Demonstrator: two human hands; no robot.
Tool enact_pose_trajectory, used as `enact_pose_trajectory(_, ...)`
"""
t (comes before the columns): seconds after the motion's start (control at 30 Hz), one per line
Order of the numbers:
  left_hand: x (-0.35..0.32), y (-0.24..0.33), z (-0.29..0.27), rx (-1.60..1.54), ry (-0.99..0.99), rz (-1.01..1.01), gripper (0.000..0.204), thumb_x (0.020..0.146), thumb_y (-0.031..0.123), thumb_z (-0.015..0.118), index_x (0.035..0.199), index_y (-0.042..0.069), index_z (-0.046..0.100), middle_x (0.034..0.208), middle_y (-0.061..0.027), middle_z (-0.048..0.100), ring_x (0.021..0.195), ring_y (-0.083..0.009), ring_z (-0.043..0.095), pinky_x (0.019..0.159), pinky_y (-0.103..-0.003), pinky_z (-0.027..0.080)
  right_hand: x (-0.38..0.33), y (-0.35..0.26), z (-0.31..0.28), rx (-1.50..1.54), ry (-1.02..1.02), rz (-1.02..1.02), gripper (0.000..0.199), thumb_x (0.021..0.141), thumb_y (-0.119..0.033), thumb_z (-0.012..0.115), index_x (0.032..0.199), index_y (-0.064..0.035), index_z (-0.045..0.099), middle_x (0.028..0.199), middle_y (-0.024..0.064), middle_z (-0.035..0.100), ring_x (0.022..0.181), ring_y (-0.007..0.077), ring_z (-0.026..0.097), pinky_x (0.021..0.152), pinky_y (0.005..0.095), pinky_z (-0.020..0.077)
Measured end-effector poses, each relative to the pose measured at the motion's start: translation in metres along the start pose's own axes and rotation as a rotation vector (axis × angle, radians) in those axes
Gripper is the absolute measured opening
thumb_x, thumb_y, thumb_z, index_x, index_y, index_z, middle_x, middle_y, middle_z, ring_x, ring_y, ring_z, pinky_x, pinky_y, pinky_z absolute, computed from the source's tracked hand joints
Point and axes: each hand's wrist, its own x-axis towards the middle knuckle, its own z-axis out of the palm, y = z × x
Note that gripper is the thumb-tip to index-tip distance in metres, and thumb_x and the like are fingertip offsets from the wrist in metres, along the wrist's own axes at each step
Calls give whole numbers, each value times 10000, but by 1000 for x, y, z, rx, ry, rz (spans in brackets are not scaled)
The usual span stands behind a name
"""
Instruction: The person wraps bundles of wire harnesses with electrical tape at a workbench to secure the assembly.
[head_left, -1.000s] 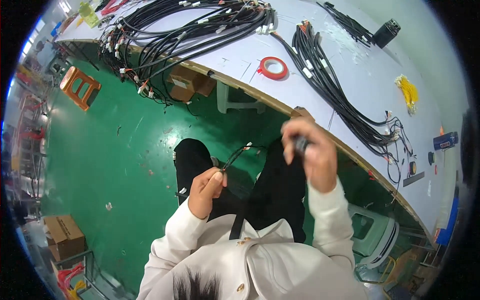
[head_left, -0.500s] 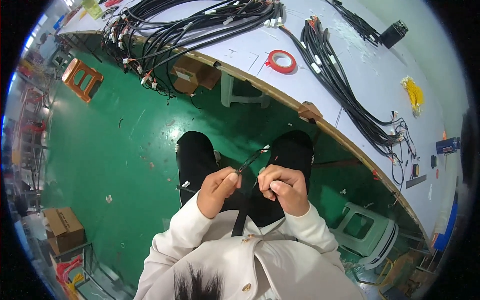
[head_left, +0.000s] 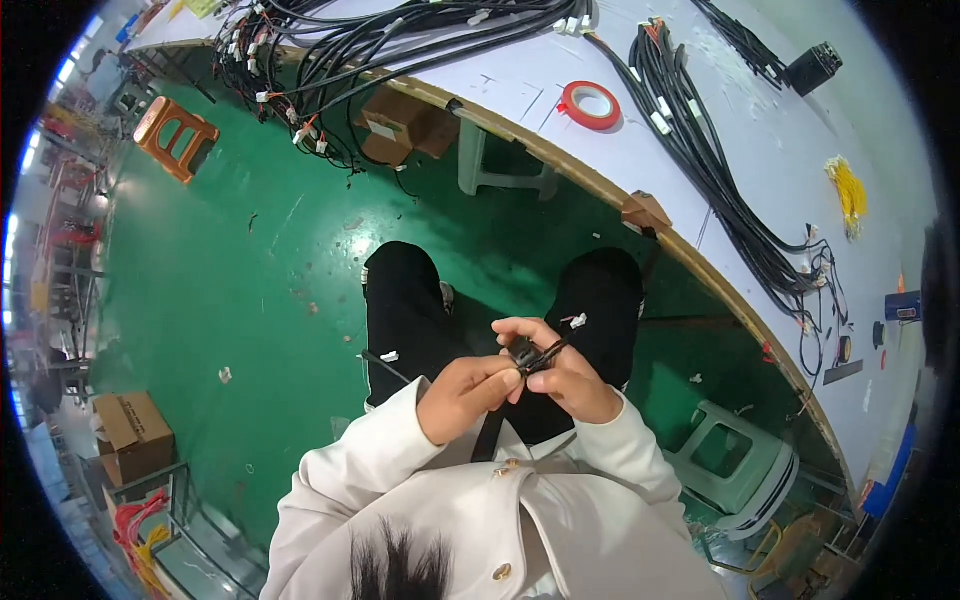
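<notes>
1. Green shop floor [head_left: 250, 260] fills the space under you, and a long white workbench [head_left: 700, 130] curves from 11 o'clock round to 3 o'clock.
2. Your left hand [head_left: 468, 395] sits just below centre, fingers curled in, thumb and forefinger pinched on a thin black cable [head_left: 535, 358].
3. Your right hand [head_left: 565, 370] lies touching the left at its 3 o'clock side, fingers folded around the same cable, closed on it.
4. That cable lies between the two hands, over your lap; a small black connector [head_left: 520, 350] on it shows at the fingertips, and a short end with a white plug [head_left: 577, 321] sticks out toward 1 o'clock.
5. Count: two hands, one cable held, one white plug visible on it.
6. On the bench you have one red tape roll [head_left: 590, 104] at 12 o'clock, one long black wire bundle [head_left: 720, 190] running toward 2 o'clock, a larger tangle of black harnesses [head_left: 360, 40] at 11 o'clock, and one bunch of yellow ties [head_left: 848, 190] at 2 o'clock.
7. Around you: one orange stool [head_left: 175, 135] at 10 o'clock, one cardboard box [head_left: 130, 435] at 8 o'clock, one pale green plastic stool [head_left: 735, 465] at 4 o'clock.
8. Your own fingers hide most of the connector, so how the cable sits inside the right palm cannot be told.
</notes>
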Motion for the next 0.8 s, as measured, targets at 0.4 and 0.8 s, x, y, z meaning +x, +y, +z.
enact_pose_trajectory(0.4, -1, 7, 0, 115, -25, 38, 374, 953, 329, 410, 738, 44, 522, 608, 27, 385, 574, -77, 336, 524, -240, 284, -8, -14, -18, -355, -175, -183, 457, 718, -87, 604, 1141, -49, 435, 1131, 108, 381, 1075, 202, 386, 950, 340, 302)
enact_pose_trajectory(0.8, -3, -2, -6, -124, -63, -74, 355, 958, 334, 411, 798, 42, 536, 619, 35, 395, 551, -55, 307, 503, -214, 256, -7, -21, -13, -428, -282, -327, 309, 695, -113, 616, 988, -23, 577, 1096, 110, 407, 1040, 223, 416, 921, 350, 322)
